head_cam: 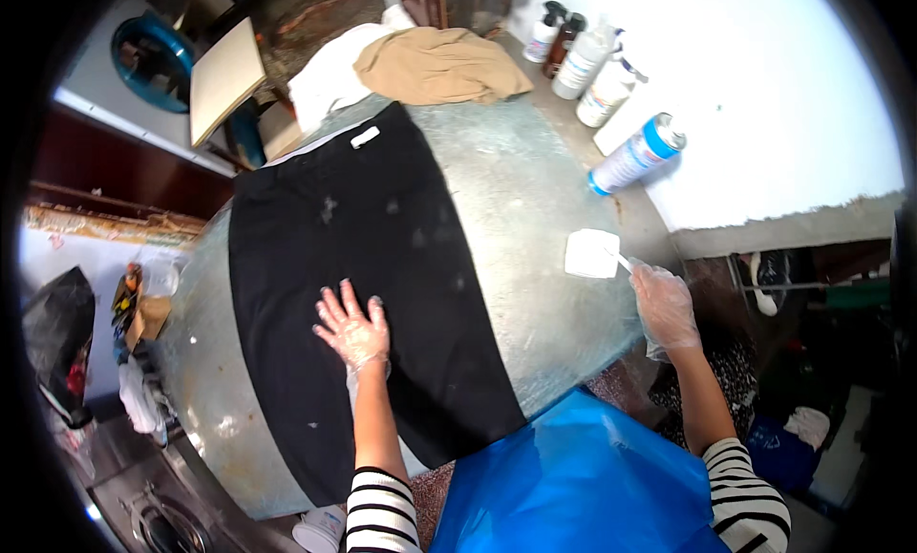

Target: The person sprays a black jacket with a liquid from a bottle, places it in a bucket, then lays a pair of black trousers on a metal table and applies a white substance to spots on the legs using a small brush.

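Black trousers (372, 223) lie spread on a metal-topped table (530, 324), with whitish marks on the cloth and a white label at the waistband. Flat on them, fingers spread, rests my left hand (358, 334) in a clear plastic glove. At the table's right side my right hand (663, 309), gloved the same way, holds the thin white handle (625, 262) of a tool. Its far end is in or over a small square white container (592, 253); what kind of tool it is, I cannot tell.
Beyond the trousers lie a tan cloth (444, 66) and a white cloth (333, 69). Several bottles (579, 62) and a blue-and-white aerosol can (637, 154) stand along the wall at the right. A white bucket (320, 530) sits below the table's near edge.
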A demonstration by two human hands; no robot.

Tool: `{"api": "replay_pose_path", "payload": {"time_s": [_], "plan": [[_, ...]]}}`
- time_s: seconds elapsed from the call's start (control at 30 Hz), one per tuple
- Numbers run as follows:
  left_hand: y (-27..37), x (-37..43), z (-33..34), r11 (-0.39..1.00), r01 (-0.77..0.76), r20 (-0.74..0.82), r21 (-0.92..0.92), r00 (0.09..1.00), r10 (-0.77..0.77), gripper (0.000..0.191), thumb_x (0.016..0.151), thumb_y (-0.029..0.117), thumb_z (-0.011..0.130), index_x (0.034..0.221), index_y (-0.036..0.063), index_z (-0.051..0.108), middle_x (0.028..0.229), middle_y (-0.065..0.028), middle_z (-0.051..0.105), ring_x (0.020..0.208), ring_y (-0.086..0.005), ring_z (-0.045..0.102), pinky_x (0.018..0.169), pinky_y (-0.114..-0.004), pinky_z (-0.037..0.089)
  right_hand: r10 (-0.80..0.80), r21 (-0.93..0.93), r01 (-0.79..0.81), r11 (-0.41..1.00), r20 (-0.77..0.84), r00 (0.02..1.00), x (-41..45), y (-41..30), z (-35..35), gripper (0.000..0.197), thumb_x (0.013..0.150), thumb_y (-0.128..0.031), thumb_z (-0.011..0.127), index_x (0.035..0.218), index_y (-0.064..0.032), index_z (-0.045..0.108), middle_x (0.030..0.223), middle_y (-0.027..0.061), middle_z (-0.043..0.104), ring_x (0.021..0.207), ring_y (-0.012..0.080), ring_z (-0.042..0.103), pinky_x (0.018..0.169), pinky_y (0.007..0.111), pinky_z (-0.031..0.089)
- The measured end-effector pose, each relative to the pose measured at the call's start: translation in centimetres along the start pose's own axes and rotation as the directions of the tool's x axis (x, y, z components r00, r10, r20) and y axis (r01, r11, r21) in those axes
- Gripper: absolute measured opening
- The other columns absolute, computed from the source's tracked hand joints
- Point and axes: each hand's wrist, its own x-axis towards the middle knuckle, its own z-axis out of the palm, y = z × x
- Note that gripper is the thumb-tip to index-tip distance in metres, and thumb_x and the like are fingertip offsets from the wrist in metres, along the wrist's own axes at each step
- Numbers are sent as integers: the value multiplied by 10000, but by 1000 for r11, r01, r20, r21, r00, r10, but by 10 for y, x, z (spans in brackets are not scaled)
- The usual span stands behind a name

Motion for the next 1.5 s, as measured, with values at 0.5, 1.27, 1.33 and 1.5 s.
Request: {"api": "replay_pose_path", "payload": {"time_s": [0.5,1.27,1.33,1.5], "plan": [[-3,0,3,1000,-4,-19,-1,1000,4,620,940,489,459,1485,213,353,1563,-138,261,1431,-375,240,1114,-624,183,232,428,-235,873,61,971,-21,4,-37,192,941,-125,584,1067,-16,680,865,107,676,746,186,621,681,280,478],[0,1,-12,995,30,87,-100,996,-21,639,919,518,453,1487,242,358,1570,-146,236,1441,-372,211,1111,-667,124,-560,387,640,663,-310,768,203,-320,171,225,956,-173,507,1131,-89,621,777,153,642,698,355,654,609,469,532],[2,2,-11,994,28,86,-108,996,-19,638,918,519,452,1486,242,361,1569,-147,237,1440,-372,214,1111,-668,123,-567,406,662,630,-342,749,207,-321,167,236,949,-159,508,1146,-78,610,789,157,640,698,353,655,608,469,532],[0,3,-9,993,23,64,-113,998,-16,636,915,519,454,1480,240,372,1565,-152,244,1435,-375,225,1108,-672,122,-607,270,660,701,-258,751,218,-327,149,238,948,-151,515,1147,-59,607,697,156,611,621,346,641,552,466,520]]}}
